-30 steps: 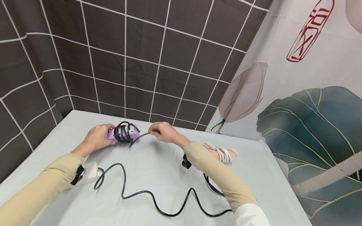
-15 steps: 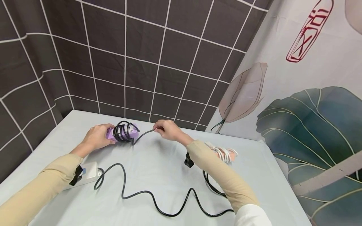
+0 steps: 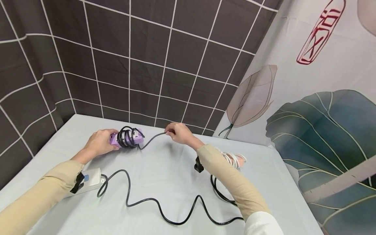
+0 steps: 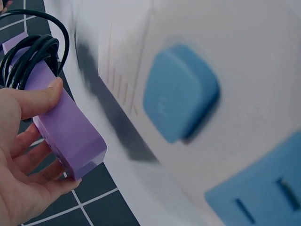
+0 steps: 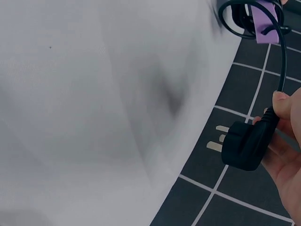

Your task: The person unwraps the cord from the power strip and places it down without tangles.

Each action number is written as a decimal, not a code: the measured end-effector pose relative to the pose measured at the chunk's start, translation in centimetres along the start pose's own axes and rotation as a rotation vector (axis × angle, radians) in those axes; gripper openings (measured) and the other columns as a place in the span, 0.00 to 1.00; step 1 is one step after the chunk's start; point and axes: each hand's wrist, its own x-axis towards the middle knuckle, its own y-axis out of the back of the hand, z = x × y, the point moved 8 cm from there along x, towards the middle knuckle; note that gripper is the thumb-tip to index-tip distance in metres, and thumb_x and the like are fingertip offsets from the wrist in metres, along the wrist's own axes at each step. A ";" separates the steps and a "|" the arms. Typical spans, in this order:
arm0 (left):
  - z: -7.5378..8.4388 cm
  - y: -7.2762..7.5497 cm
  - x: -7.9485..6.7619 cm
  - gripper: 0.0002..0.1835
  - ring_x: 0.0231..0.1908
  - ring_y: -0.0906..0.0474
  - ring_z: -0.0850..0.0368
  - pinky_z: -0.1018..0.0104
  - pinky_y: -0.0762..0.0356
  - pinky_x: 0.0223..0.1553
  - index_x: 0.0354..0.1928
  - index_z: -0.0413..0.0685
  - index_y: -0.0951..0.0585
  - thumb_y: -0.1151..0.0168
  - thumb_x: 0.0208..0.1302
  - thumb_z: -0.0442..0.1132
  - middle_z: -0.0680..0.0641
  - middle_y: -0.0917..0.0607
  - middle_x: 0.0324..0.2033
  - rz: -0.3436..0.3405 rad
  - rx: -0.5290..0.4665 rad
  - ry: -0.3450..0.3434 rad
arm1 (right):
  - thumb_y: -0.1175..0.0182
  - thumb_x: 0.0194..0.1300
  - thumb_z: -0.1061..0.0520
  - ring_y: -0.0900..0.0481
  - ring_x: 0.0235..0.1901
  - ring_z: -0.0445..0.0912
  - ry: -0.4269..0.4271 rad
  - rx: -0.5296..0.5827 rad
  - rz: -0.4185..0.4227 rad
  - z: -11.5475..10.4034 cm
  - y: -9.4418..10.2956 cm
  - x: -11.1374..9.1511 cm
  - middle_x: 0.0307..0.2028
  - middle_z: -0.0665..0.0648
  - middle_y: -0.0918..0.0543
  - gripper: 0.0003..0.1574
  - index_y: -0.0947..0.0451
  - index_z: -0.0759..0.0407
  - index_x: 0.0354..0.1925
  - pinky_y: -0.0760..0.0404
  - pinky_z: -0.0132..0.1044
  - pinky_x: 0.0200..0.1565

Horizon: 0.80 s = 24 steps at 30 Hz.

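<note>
My left hand (image 3: 101,142) grips one end of a purple power strip (image 4: 70,127), thumb on one side and fingers on the other. A black power cord (image 3: 125,138) is wound round the strip in several loops. To the right, my right hand (image 3: 180,133) pinches the cord's free end, thumb and fingers just behind the plug. That black plug (image 5: 242,146) with three metal prongs shows in the right wrist view, its prongs pointing away from the palm. A stretch of cord sags between the two hands.
Near my left forearm lies a white power strip (image 3: 92,179) with a blue switch (image 4: 178,92). Its black cord (image 3: 155,204) snakes across the white table (image 3: 164,176). A peach power strip (image 3: 240,161) wrapped in white cord (image 3: 232,160) sits partly behind my right forearm.
My right hand has moved right and slightly away from me, drawing the cord's free end farther from the purple power strip. The left hand has stayed almost still.
</note>
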 end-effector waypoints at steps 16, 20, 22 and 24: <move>0.2 -0.1 -0.4 0.36 0.36 0.20 0.39 0.44 0.24 0.40 0.53 0.29 0.23 0.23 0.39 0.39 0.29 0.17 0.44 -0.017 -0.001 -0.019 | 0.41 0.65 0.59 0.22 0.27 0.41 -0.247 0.011 0.002 3.2 0.1 0.2 0.32 0.51 0.14 0.08 0.15 0.54 0.39 0.26 0.29 0.30; 0.4 -0.1 -0.4 0.37 0.36 0.20 0.39 0.44 0.24 0.40 0.54 0.30 0.23 0.23 0.39 0.39 0.29 0.17 0.44 -0.020 0.002 -0.025 | 0.41 0.64 0.60 0.22 0.26 0.41 -0.304 0.022 0.017 3.8 0.3 0.2 0.31 0.51 0.14 0.08 0.15 0.55 0.39 0.27 0.30 0.30; 0.5 -0.1 -0.4 0.37 0.37 0.20 0.38 0.43 0.24 0.40 0.54 0.30 0.23 0.23 0.39 0.39 0.28 0.17 0.44 -0.022 0.000 -0.027 | 0.41 0.64 0.60 0.22 0.26 0.41 -0.326 0.026 0.025 4.0 0.4 0.3 0.31 0.52 0.14 0.08 0.15 0.55 0.38 0.27 0.30 0.29; 0.6 -0.1 -0.4 0.37 0.37 0.20 0.37 0.42 0.24 0.41 0.54 0.30 0.23 0.23 0.38 0.39 0.28 0.17 0.44 -0.024 -0.001 -0.028 | 0.41 0.64 0.60 0.22 0.26 0.42 -0.346 0.027 0.034 4.2 0.6 0.4 0.30 0.52 0.14 0.07 0.15 0.55 0.38 0.27 0.31 0.30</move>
